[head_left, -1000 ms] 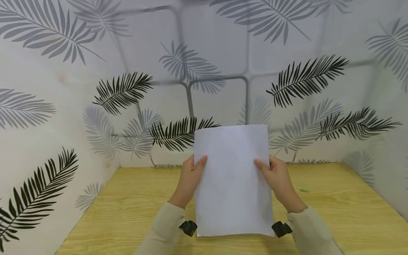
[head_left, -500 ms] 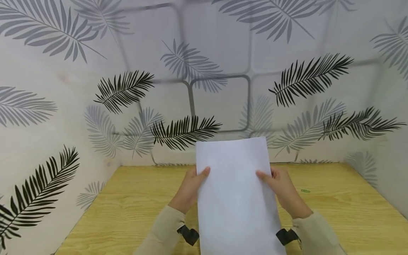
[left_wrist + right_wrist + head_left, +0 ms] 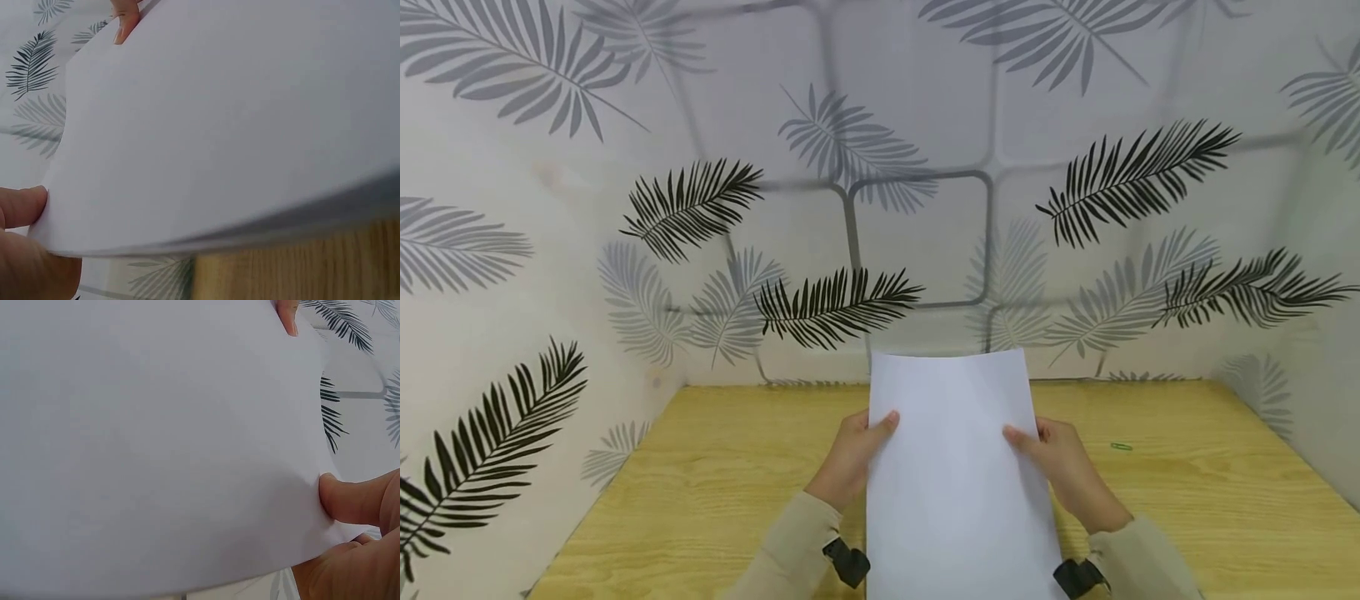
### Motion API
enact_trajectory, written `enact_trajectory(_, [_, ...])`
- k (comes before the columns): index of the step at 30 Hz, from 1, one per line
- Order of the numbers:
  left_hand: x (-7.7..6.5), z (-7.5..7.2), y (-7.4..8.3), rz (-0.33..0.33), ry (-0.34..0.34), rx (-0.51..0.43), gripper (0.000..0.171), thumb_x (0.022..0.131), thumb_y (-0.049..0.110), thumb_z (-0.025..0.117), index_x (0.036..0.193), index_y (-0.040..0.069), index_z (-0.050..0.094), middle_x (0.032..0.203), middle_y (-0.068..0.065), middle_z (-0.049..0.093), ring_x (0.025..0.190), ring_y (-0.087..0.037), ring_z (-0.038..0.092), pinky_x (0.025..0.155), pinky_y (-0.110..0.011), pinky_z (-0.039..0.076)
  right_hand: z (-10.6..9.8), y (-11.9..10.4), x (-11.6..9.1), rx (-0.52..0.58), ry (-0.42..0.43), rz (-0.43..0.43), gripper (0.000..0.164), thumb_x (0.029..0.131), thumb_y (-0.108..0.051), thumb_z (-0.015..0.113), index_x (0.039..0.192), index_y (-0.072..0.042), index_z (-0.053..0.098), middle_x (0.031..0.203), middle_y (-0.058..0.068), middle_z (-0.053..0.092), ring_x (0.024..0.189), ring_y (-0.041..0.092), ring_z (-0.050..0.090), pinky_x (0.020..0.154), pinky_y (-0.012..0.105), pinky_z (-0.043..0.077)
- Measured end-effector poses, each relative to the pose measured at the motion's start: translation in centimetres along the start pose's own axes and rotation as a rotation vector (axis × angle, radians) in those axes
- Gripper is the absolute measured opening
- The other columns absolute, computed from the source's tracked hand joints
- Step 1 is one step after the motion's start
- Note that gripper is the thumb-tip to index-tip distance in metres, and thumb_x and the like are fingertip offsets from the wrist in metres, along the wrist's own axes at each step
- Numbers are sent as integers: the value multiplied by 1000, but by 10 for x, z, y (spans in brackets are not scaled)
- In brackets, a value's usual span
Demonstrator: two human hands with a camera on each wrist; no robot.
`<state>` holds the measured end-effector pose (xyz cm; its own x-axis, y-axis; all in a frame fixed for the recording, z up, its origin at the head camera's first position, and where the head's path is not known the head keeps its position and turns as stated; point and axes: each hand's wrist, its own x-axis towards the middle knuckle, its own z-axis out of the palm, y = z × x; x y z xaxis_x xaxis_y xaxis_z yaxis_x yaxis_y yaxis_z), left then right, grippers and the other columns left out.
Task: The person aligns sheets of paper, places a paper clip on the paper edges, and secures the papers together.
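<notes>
Left hand and right hand, nearly closed, pinch the paper at opposite edges; inward pressure may buckle it.

I see a lightly creased beige cloth left sleeve ending at the bare left hand, and a matching beige cloth right sleeve at the bare right hand. A small, blocky black left camera juts inward at one wrist; I make out a similar black right camera opposite.
</notes>
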<state>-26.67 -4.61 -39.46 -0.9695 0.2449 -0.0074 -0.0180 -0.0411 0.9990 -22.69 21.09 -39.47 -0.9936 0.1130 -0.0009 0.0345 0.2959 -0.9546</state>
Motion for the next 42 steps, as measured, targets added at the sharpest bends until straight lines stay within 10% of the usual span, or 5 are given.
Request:
enact_trajectory(31, [12,-2,-2,70,222,156,25,93,9,64,112,-8,67,96,-15,69,71,-9,61,69,-28,55,-24,20,-2,-145,-106,56,53,95,-24,63,123,20,51,112,28,63,92,24,63,78,42,53])
enact_trajectory(42, [10,-2,-3,65,233,143,25,94,9,63,111,-8,66,92,-14,68,67,-10,60,66,-27,54,-40,32,9,-156,-139,-12,29,93,-12,64,103,15,58,83,10,67,72,18,64,69,37,56])
